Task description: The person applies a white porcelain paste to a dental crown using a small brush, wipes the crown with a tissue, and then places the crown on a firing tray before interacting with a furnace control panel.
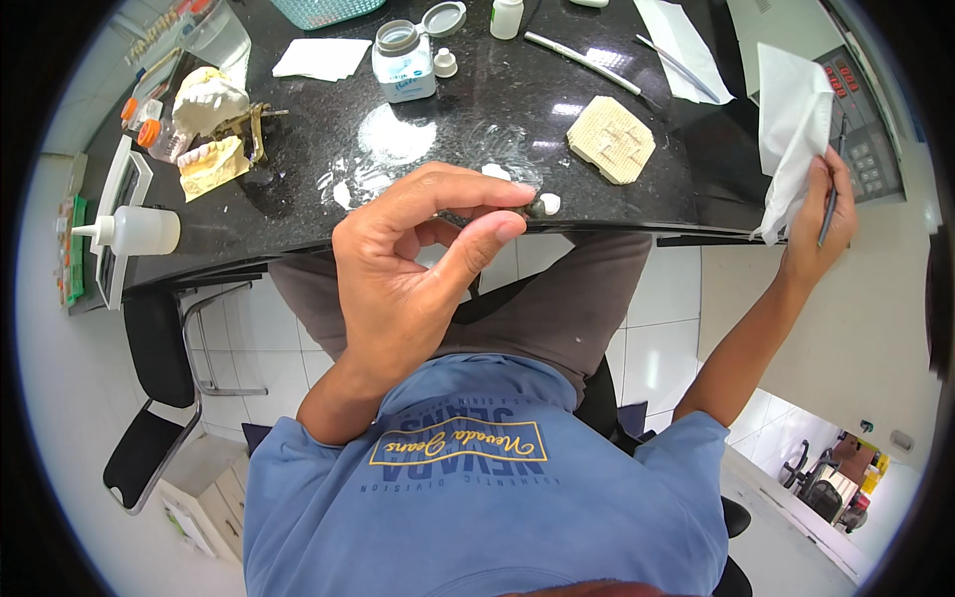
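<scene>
Black polished stone countertop [477,104] forms the work surface. Left hand [423,239]: thumb and index fingertips pinched together on a small dark-and-white piece [540,206], which appears in line with the countertop's front edge; contact with the surface cannot be determined. Right hand [828,204]: fingers closed around a slender dark-handled tool [832,199] and the lower part of a creased white tissue [794,104], positioned in front of a control panel [863,139] with a red digital display.

Beyond the left hand, an uncapped white jar [403,72] with a blue-marked label stands upright, its round grey lid [444,19] beside it. A cream perforated firing tray [610,139] lies flat between the two hands, toward the far side. Near it, a long white-handled brush [582,62] rests diagonally. At left, two dental casts, one white [209,102] and one yellowish [213,167], sit at a brass-coloured articulator [257,137]. A white squeeze bottle [144,231] with a conical nozzle stands nearer the left end.
</scene>
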Demonstrator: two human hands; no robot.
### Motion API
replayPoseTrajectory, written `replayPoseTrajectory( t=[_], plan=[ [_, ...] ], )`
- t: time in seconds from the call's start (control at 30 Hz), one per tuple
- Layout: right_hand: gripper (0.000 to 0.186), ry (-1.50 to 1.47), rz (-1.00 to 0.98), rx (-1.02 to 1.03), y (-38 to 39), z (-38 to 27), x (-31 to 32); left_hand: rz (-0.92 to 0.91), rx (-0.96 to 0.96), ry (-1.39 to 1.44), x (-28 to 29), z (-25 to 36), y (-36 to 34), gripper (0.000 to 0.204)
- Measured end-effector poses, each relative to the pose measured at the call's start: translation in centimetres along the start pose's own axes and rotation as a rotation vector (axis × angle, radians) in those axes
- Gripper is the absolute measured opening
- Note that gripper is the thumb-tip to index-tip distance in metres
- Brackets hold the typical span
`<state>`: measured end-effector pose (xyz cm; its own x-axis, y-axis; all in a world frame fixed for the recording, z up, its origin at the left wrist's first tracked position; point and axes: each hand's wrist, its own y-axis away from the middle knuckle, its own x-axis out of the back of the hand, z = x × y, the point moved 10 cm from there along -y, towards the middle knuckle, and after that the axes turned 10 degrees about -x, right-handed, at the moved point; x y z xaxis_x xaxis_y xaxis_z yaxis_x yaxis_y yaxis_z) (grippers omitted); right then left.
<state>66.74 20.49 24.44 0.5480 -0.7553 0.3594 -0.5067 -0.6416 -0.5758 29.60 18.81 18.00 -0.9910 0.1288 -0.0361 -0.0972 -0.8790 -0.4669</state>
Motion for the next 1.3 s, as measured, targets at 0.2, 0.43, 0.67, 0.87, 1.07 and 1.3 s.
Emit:
replayPoseTrajectory(
  t=[0.2,0.43,0.67,0.87,1.07,1.3],
  plan=[
    [0.025,0.377,-0.148,0.213,0.7,0.2,-4.8,0.075,-0.039,-0.100,1.0,-0.6,0.4,0.016],
    [0.065,-0.359,-0.175,0.427,6.7,-5.0,-3.7,0.343,-0.154,-0.227,4.6,-1.3,2.4,0.026],
    [0.045,-0.663,-0.618,0.191,13.1,-9.2,-10.8,0.226,-0.458,-0.789,4.2,0.1,3.6,0.029],
    [0.026,-0.713,-0.734,0.225,15.6,-10.9,-14.1,0.196,-0.627,-0.844,4.2,0.1,4.4,0.026],
    [0.037,-0.840,-0.852,0.352,16.5,-11.6,-14.8,0.133,-0.602,-0.830,4.1,0.0,4.2,0.024],
    [0.037,-0.745,-0.875,0.432,17.0,-12.2,-14.8,0.129,-0.589,-0.828,3.8,0.0,3.9,0.024]
  ],
)
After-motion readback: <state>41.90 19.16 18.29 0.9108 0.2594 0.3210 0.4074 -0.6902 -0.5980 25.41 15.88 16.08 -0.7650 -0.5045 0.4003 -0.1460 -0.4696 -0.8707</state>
